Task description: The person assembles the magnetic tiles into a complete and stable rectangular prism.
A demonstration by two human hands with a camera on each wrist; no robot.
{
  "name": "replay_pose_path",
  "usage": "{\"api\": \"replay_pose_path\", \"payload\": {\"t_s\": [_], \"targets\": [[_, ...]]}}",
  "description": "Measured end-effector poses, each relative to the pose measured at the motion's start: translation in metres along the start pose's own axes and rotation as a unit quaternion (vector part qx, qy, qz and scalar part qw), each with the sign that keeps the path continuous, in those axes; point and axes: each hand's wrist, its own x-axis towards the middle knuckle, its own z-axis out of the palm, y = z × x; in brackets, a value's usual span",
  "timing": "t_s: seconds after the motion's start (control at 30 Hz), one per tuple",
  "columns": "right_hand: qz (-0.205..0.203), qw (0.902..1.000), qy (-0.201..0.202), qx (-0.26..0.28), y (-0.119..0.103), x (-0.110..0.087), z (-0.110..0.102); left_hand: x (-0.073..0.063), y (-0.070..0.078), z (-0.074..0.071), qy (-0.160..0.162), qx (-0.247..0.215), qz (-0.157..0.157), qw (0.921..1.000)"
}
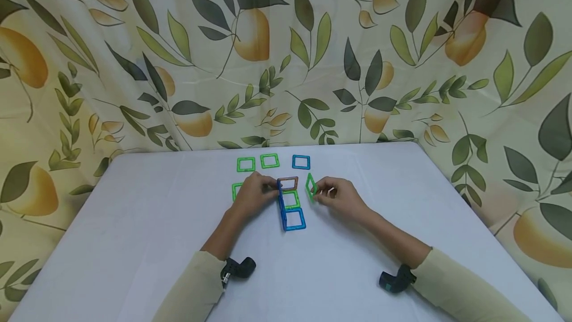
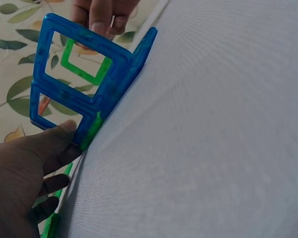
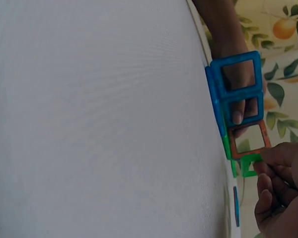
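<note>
By bumping it, we could topple the upright blue plastic-frame wall our left hand grips; our right hand pinches the green square plastic frame just to its right.

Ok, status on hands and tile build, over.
Left hand gripping upright blue tile of tile build. Right hand pinching green tile, apart from build. No obstruction visible between.

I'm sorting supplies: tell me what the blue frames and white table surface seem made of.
Blue frames: probably hard plastic, smooth with slight sheen and rounded, moulded-looking corners. White table surface: likely matte cloth, given faint creases and fine ribbed texture; possibly vinyl.
</note>
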Motion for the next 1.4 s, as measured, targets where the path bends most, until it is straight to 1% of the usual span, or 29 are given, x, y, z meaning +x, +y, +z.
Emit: {"api": "replay_pose_path", "payload": {"t_s": [0.3,0.57,0.7,0.87,1.2,1.4], "targets": [[0.004,0.9999,-0.012,-0.007,-0.009,-0.003,0.007,-0.001,0.002,-0.002,0.001,0.000,-0.007,1.0000],[-0.024,0.9995,-0.019,0.008,-0.012,-0.002,0.012,0.000,0.001,-0.002,0.001,0.006,0.010,0.9999],[-0.032,0.9990,-0.024,0.016,-0.013,-0.001,0.015,0.000,0.001,-0.002,0.001,0.006,0.008,0.9999],[-0.033,0.9987,-0.031,0.023,-0.014,0.000,0.019,-0.001,0.002,-0.002,-0.001,0.005,0.004,1.0000],[-0.037,0.9982,-0.040,0.024,-0.014,0.003,0.021,0.001,0.003,-0.001,0.005,0.005,0.016,0.9998],[-0.036,0.9985,-0.037,0.020,-0.011,0.003,0.024,-0.001,0.002,-0.001,-0.002,0.007,0.017,0.9998]]}}
